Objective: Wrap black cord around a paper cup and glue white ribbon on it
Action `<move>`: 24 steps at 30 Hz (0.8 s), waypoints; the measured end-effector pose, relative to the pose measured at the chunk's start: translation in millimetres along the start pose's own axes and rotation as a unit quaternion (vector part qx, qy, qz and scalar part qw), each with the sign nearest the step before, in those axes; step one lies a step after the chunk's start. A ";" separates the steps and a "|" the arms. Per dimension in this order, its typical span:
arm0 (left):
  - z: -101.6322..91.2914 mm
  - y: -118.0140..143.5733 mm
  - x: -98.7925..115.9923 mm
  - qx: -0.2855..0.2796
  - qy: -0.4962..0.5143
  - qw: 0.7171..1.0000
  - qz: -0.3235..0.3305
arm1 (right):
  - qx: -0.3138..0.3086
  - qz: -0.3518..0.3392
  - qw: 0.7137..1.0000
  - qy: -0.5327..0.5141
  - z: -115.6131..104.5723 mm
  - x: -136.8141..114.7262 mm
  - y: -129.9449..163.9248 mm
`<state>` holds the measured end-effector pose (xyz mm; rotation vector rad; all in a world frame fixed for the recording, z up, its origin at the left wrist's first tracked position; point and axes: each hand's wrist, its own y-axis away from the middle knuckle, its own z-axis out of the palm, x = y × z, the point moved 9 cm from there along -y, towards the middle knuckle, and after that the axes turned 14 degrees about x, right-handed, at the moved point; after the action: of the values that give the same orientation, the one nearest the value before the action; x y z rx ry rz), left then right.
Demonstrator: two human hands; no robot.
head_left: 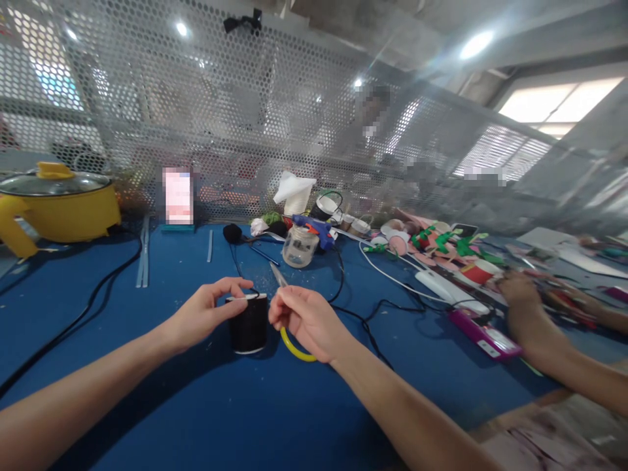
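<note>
A small black cup [248,327] with a white rim stands on the blue table in front of me. At its top left, my left hand [220,302] has thumb and fingers closed over the rim. Black yarn [239,265] runs from a dark yarn ball [232,233] toward the cup's top. Just right of the cup, my right hand [307,320] is closed round scissors [298,348]. Their blades point up and away, and a yellow handle loop shows below my fingers. The rest of the scissors is hidden by my hand.
Beyond my hands stand a clear jar [299,247] and a blue glue gun [314,229]. A yellow pot [63,206] and a propped phone [178,196] are left. Cables, a purple box [485,335] and another person's hand [523,294] are right.
</note>
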<state>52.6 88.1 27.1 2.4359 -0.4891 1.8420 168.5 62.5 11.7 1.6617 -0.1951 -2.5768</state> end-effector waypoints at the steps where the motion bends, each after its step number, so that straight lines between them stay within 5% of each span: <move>1: -0.1 -0.1 0.1 0.000 -0.001 1.000 0.001 | -0.003 0.001 1.000 0.008 0.5 0.2 0.8; 8: -0.2 -0.5 1.3 -0.001 -0.028 0.999 0.028 | -0.037 0.024 0.999 -0.027 6.1 3.0 4.7; 11: -6.1 -2.4 7.9 0.039 -0.101 0.990 0.086 | -0.037 0.052 0.997 -0.042 5.8 9.8 3.6; 15: -14.6 4.7 35.5 0.142 -0.260 0.918 0.264 | -0.030 0.088 0.995 -0.041 5.4 21.5 2.4; 18: -7.4 15.7 48.2 0.157 -0.326 0.862 0.355 | -0.025 0.089 0.995 -0.024 5.9 26.8 2.3; 24: 4.5 29.4 57.6 0.130 -0.284 0.868 0.386 | -0.027 0.081 0.996 0.017 8.5 29.7 5.6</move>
<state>62.5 46.5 75.8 3.2902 -1.5357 1.3392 148.4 53.8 -10.9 1.6000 -0.2463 -2.4122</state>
